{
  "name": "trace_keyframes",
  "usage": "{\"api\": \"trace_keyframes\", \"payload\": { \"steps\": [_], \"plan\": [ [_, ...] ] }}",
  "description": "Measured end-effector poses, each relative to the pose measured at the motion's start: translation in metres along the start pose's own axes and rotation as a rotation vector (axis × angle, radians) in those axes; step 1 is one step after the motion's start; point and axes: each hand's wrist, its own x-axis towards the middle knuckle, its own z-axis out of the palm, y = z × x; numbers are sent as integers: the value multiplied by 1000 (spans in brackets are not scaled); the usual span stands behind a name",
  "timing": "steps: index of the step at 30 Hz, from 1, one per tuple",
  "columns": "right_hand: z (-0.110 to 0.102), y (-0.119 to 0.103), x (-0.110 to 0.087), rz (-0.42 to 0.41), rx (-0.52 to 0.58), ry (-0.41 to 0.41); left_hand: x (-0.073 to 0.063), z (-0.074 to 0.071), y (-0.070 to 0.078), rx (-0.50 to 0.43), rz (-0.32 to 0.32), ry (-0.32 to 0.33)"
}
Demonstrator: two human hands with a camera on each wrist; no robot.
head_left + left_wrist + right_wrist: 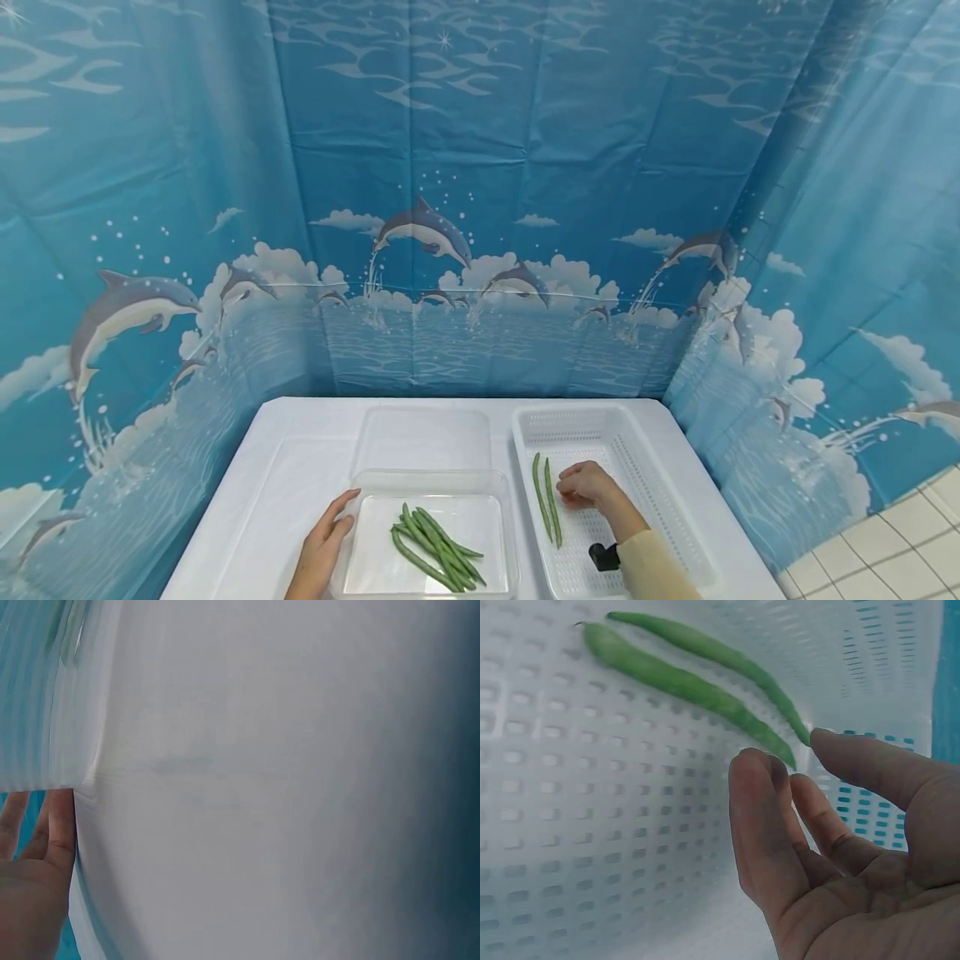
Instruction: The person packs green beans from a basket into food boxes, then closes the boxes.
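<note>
Several green beans [442, 546] lie in a loose pile inside a clear plastic container [431, 477]. My left hand [324, 543] rests at the container's left side, its fingers extended against the rim. Two more green beans [552, 503] lie side by side, apart from each other, along the left of a white perforated basket [637, 479]. Just right of them, my right hand [588, 486] reaches into the basket. In the right wrist view, its fingers [761, 817] are loosely bent, with a gap to the thumb and nothing held; the bean tips appear close to the fingertips.
A flat clear lid-like sheet [422, 437] lies behind the container. Everything stands on a white-covered table [255, 508]. A blue curtain with dolphins [450, 342] surrounds the table's back and sides. A small black device [603, 557] sits at the right wrist.
</note>
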Motion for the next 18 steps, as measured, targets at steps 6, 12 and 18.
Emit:
{"api": "trace_keyframes", "payload": {
  "steps": [6, 12, 18],
  "plan": [
    [11, 6, 0, -34, -194, 63, 0, 0, 1, 6, 3, -1],
    [23, 5, 2, -79, -248, 76, 0, -1, 2, 8, 7, 5],
    [33, 9, 6, -116, -321, 104, 0, -1, 1, 11, -2, -4]
  ]
}}
